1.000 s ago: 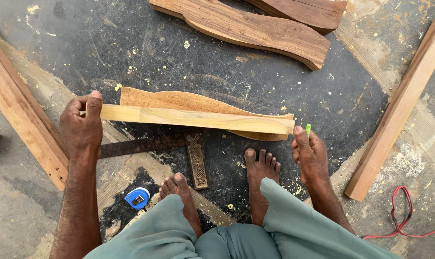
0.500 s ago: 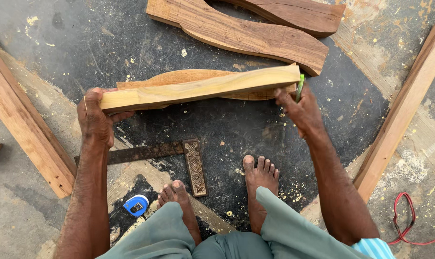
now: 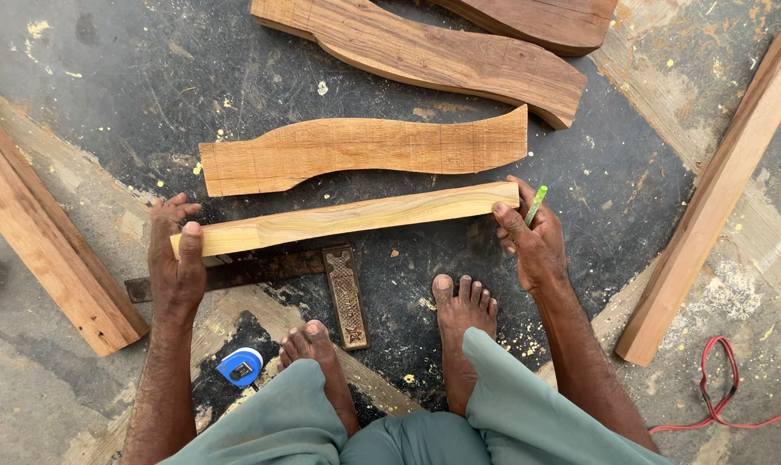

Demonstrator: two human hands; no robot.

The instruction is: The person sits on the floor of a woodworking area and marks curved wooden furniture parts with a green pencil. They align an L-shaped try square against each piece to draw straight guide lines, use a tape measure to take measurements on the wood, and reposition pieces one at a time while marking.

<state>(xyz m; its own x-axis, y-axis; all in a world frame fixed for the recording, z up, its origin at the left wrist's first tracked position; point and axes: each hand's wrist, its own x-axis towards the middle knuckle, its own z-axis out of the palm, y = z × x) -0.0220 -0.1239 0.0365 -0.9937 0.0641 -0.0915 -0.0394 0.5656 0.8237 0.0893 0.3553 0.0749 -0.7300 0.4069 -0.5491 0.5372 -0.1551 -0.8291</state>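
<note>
- Left hand [image 3: 177,274]: closed over the left end of the pale, curved wooden strip [image 3: 347,220], thumb on its top edge, fingers behind it.
- Right hand [image 3: 532,245]: fingertips pressed to the strip's right end, hand only loosely closed; a green pencil [image 3: 536,205] is pinched between the fingers at the same time.
- Pale strip: stood on edge on the dark floor [image 3: 631,198], just near of the flat, wavy-profiled brown board [image 3: 364,153] and roughly parallel to it (the 2 appear apart, not touching).
- Metal try square with patterned stock [image 3: 345,295]: lies partly under the strip's left half, between the 2 bare feet.
- Blue tape measure [image 3: 240,366]: near left, beside the left foot.
- 2 darker wavy boards [image 3: 425,56]: far side.
- Straight timber lengths: 1 left [image 3: 46,250], 1 right [image 3: 709,198].
- Step in hand, by judgement: positioning the strip. The next move calls for steadying both ends before the pencil is freed for use.
</note>
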